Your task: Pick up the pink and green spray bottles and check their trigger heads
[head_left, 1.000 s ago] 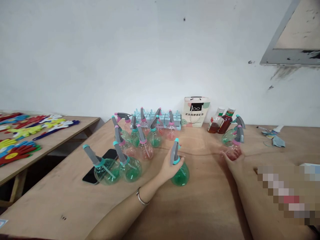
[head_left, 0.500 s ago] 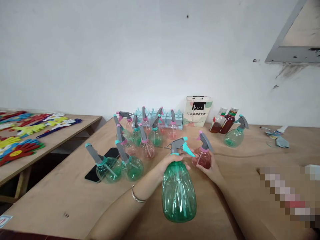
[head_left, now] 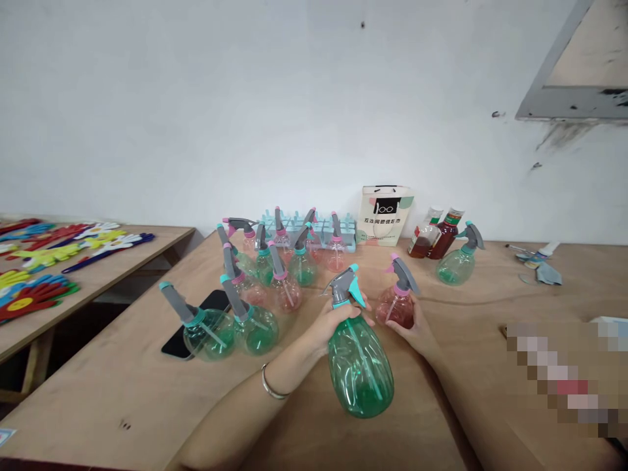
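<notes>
My left hand (head_left: 338, 320) is wrapped round the neck of a green see-through spray bottle (head_left: 362, 376), just under its grey head and turquoise trigger. The bottle tilts, its base swung to the right and towards me, with a thin tube visible inside. Beyond it, my right hand (head_left: 417, 330) is closed round the right side of a pink spray bottle (head_left: 392, 306) with a grey head. That pink bottle is upright. To the left, several green and pink spray bottles stand on the table, including a green one (head_left: 256, 330) in front and a pink one (head_left: 286, 291) behind it.
A black phone (head_left: 176, 343) lies under the leftmost green bottle. Behind are a pale blue rack (head_left: 318, 232), a paper bag (head_left: 385, 219) and two sauce bottles (head_left: 443, 235). Another green spray bottle (head_left: 455, 267) stands at the right. Colourful felt hands (head_left: 34, 294) cover the left table.
The green bottle in my left hand has tipped, its base moving right and slightly up. My right hand stays on the pink bottle. The whole view has shifted slightly.
</notes>
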Motion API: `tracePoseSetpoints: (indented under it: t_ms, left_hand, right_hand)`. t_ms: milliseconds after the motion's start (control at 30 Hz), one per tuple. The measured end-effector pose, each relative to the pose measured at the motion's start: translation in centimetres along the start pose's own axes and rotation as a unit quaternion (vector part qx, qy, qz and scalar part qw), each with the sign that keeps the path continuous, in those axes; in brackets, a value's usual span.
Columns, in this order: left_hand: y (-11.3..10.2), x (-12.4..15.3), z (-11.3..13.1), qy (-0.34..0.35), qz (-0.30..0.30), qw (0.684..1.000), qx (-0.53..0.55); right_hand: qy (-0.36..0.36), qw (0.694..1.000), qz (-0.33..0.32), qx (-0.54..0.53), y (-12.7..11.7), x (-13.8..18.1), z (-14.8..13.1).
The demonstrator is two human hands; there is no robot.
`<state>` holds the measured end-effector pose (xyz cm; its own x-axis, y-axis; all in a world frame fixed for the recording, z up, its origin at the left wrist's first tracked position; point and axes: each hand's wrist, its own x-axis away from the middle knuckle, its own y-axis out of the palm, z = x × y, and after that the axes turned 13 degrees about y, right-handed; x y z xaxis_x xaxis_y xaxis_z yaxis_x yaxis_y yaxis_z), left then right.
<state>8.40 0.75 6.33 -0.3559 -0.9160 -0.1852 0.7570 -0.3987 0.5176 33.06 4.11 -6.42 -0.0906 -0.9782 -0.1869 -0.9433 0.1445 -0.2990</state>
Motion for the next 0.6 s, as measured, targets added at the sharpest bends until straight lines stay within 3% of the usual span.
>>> tracePoseSetpoints:
  t_ms: [67,233,400,600]
  left_hand:
    - [0.04,-0.04,0.05,-0.010,0.005,1.000,-0.008]
    - [0.06,0.08,0.42,-0.044,-0.092,0.995,-0.017]
    - [0.41,0.29,0.40,-0.017,-0.038,0.999,-0.010]
    - [0.20,0.17,0.37,-0.044,-0.120,0.991,-0.039]
  right_hand:
    - [-0.008,1.000,0.005,0.005,-0.01,-0.01,-0.20]
    - [-0.025,1.000,0.005,0.002,0.07,0.01,-0.89]
    - [-0.026,0.999,0.026,0.016,0.04,-0.01,-0.60]
    - [-0.030,1.000,0.006,0.006,0.02,-0.05,-0.37]
